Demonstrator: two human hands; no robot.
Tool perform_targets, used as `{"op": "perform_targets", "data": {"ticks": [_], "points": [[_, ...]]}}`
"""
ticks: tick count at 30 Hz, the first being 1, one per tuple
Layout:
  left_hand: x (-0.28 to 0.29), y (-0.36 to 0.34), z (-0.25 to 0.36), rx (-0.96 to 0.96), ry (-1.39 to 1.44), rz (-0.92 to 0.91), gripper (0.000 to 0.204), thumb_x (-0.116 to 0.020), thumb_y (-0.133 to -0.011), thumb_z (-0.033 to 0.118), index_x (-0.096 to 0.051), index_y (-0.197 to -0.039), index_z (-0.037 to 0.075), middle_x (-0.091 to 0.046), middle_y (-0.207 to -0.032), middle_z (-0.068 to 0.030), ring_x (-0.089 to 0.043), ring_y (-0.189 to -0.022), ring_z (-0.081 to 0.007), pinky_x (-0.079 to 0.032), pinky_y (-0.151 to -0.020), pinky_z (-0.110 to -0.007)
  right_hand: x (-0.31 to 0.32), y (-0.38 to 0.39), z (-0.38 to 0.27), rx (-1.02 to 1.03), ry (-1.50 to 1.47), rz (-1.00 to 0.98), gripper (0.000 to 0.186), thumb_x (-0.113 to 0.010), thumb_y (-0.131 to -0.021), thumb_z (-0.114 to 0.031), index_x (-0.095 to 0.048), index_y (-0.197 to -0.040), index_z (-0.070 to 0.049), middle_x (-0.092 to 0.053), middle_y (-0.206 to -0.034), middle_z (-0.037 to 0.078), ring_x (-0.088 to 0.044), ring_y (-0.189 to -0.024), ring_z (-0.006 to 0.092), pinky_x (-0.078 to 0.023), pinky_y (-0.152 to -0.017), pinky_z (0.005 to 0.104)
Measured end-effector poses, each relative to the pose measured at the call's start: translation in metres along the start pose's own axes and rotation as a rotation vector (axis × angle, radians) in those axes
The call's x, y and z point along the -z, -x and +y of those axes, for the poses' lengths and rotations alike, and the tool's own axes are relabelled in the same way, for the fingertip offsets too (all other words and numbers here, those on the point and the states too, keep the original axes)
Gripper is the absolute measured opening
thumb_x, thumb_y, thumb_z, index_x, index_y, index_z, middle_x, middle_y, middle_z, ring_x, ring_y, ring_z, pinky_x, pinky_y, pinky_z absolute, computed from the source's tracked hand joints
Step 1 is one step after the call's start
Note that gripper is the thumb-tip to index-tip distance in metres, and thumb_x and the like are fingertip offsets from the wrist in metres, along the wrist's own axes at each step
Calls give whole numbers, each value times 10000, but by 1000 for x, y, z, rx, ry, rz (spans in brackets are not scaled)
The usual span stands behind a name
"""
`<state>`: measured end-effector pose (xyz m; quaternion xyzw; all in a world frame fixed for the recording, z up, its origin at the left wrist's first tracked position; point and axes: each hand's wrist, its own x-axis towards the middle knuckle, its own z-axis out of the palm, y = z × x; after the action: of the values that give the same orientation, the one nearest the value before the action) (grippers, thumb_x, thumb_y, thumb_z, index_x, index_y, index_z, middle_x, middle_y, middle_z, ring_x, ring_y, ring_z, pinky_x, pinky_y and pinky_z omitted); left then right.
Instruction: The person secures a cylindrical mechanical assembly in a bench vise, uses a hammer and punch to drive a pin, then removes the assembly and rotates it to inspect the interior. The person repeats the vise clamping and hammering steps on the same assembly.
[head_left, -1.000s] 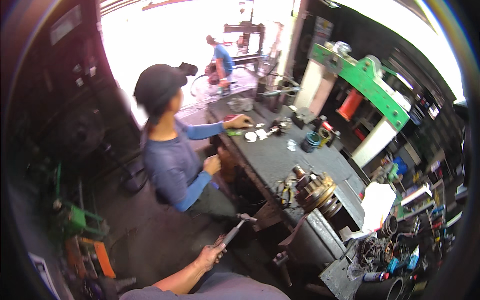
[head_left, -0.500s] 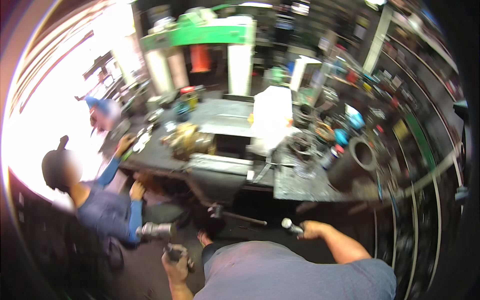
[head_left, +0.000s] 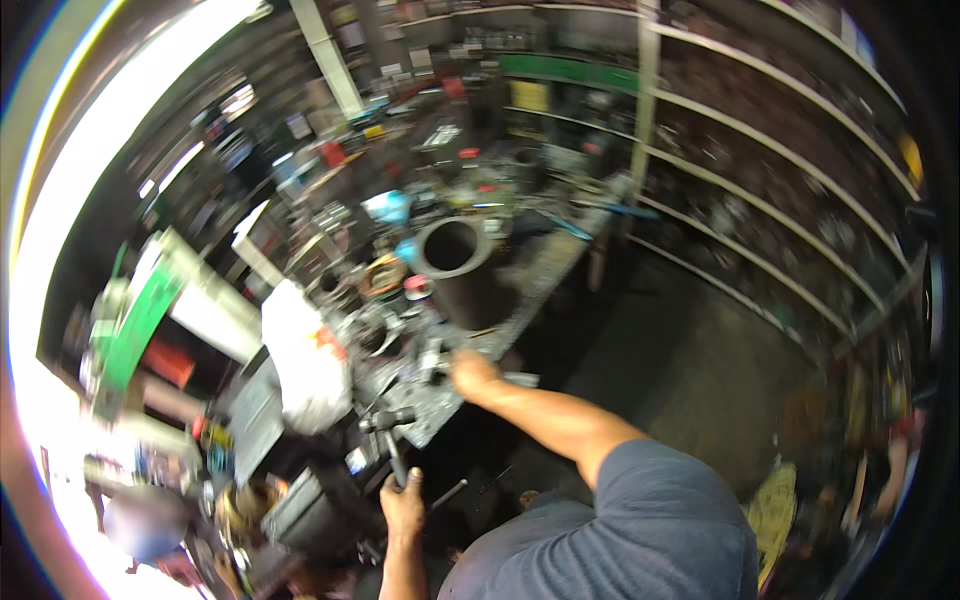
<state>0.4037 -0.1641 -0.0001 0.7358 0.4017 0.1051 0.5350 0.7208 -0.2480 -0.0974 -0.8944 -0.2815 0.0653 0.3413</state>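
Observation:
My left hand (head_left: 403, 505) is closed around the dark handle of a hammer (head_left: 388, 420), whose head points up near the front edge of the workbench (head_left: 435, 405). My right arm reaches out over that bench. At its end my right hand (head_left: 473, 376) is closed on a short silvery metal piece (head_left: 433, 360), blurred, just above or on the bench top; whether it touches is unclear. Close beyond stands a thick, dark, hollow metal cylinder (head_left: 455, 260), upright. Metal rings and small parts (head_left: 375, 335) lie left of my right hand.
A white bag (head_left: 305, 360) lies on the bench, left of the parts. Further left are a green press frame (head_left: 140, 325) and a co-worker (head_left: 150, 525). Racks of shelves (head_left: 740, 120) line the right side. A blue-handled tool (head_left: 630, 210) projects from the bench's far end.
My view has swung to the right. My right hand has gone from beside the bench to over its top with the metal piece. The hammer in my left hand now points upward.

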Motion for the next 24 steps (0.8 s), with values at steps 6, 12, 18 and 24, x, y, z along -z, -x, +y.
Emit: {"op": "perform_targets", "data": {"ticks": [6, 12, 18, 24], "points": [[-40, -186, -88, 65, -346, -10, 504, -763, -1058, 329, -708, -1154, -163, -774, -970, -219, -647, -829, -343, -535, -803, -483, -18, 27, 19, 153, -125, 101, 471, -536, -1050, -226, -592, -1485, -53, -527, -1527, 286, -499, -1428, 482, -463, -1175, 589], [-24, -241, -100, -347, -952, 82, 656, -671, -1085, 432, -621, -1357, -163, -736, -1149, -390, -719, -1042, -558, -568, -883, -596, 19, 274, 89, 57, -103, 139, 588, -746, -983, -235, -592, -1536, -109, -521, -1521, 213, -511, -1417, 445, -526, -1142, 525], [-25, -241, -80, -333, -1057, 50, 744, -716, -1056, 426, -471, -1577, -45, -718, -1271, -343, -726, -1119, -511, -596, -922, -576, 40, 520, 61, -620, -69, -103, 323, -682, -1018, -260, -701, -1304, -111, -707, -1312, 163, -705, -1158, 416, -578, -973, 522], [-43, -138, -55, -578, -585, 372, 716, -802, -1009, 386, -561, -1470, -105, -618, -1448, -315, -568, -1368, -474, -457, -1173, -560, -5, 633, 7, -956, -54, -360, 303, -644, -1013, -309, -710, -1232, -111, -766, -1026, 235, -741, -924, 463, -584, -825, 588]]}}
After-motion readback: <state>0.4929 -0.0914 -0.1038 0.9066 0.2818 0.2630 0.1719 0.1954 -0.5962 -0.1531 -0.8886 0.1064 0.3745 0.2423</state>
